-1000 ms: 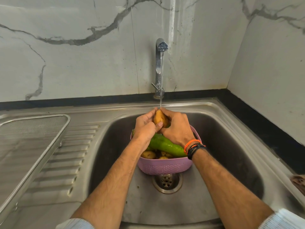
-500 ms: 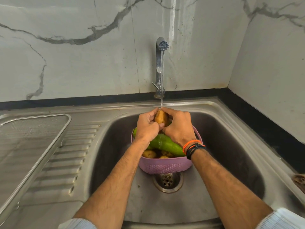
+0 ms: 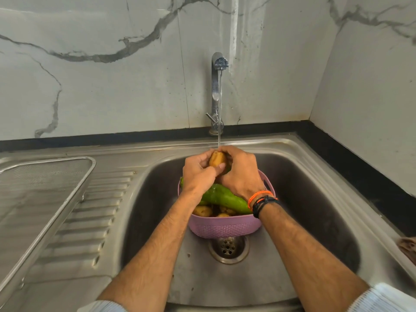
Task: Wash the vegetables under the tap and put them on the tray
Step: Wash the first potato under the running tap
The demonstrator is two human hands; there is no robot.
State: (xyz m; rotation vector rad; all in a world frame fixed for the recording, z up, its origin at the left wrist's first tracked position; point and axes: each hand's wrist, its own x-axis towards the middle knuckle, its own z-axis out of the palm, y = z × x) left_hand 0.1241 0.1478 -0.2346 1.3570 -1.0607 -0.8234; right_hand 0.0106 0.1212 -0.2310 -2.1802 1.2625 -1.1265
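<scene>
A brown potato (image 3: 217,159) is held under the running stream from the tap (image 3: 218,64). My left hand (image 3: 198,174) and my right hand (image 3: 242,174) both curl round it from either side, above a pink basket (image 3: 225,227) standing in the sink (image 3: 315,199). Inside the basket lie a long green vegetable (image 3: 225,198) and several more potatoes (image 3: 202,211), partly hidden by my wrists. The metal mesh tray (image 3: 40,183) sits on the drainboard at the left.
The drain (image 3: 228,246) lies just in front of the basket. A ribbed drainboard (image 3: 90,221) separates tray and basin. A brownish cloth (image 3: 408,247) rests on the sink's right rim. Marble walls close off the back and right.
The potato has turned a little between my hands under the water. The hands have stayed in about the same place over the basket.
</scene>
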